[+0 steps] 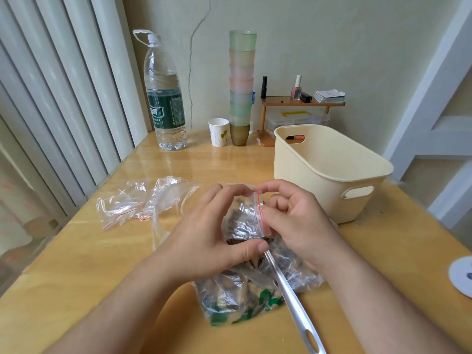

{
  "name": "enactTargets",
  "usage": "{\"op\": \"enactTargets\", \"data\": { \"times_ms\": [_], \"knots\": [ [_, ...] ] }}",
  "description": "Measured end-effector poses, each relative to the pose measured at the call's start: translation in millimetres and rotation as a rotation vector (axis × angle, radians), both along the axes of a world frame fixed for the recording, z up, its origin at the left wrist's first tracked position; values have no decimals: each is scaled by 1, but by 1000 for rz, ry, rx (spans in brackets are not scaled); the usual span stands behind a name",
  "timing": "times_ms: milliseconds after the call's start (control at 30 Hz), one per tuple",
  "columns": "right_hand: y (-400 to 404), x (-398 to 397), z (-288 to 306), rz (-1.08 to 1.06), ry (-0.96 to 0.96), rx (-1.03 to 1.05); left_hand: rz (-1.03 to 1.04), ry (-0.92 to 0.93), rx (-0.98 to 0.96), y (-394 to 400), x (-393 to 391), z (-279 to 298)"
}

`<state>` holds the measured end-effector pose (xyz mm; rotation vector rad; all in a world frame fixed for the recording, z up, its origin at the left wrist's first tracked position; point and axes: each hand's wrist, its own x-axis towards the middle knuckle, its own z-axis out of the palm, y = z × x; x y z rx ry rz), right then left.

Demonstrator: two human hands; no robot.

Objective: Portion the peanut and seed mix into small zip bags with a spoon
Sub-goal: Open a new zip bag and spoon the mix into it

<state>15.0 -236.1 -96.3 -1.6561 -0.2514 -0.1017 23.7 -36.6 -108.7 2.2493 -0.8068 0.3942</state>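
Both our left hand [204, 233] and right hand [293, 223] pinch the filled small zip bag [244, 221] at frame centre, above the spoon [291, 297].

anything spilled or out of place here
No spill shows. One oddity: the spoon lies unheld, its bowl end hidden in the big mix bag, while both hands, left and right, hold the small zip bag.

At the bench's [76, 251] far edge I see a water bottle [166, 98], stacked cups [242, 80], a paper cup [218, 132] and a cream basket [329, 172].
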Motion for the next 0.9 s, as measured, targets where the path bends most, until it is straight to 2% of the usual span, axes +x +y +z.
{"op": "enactTargets", "data": {
  "times_ms": [100,333,567,667,733,800,900],
  "knots": [
    [3,-1,-2,26,49,-25,14,-11,-3,0,-1,1],
    [2,-2,0,-23,23,-87,60,-61,-6,-3,-1,-2],
    [1,-2,0,29,44,-25,60,-59,-166,-7,-1,-4],
    [-7,3,1,35,29,-23,60,36,-273,-6,0,-4],
    [-18,7,-1,-17,-26,-155,11,238,-385,-1,3,-1],
    [-28,9,-4,-29,-141,-449,-111,483,-450,7,7,5],
    [-29,8,-7,119,-185,-862,-215,730,-455,18,11,13]
  ]
}}
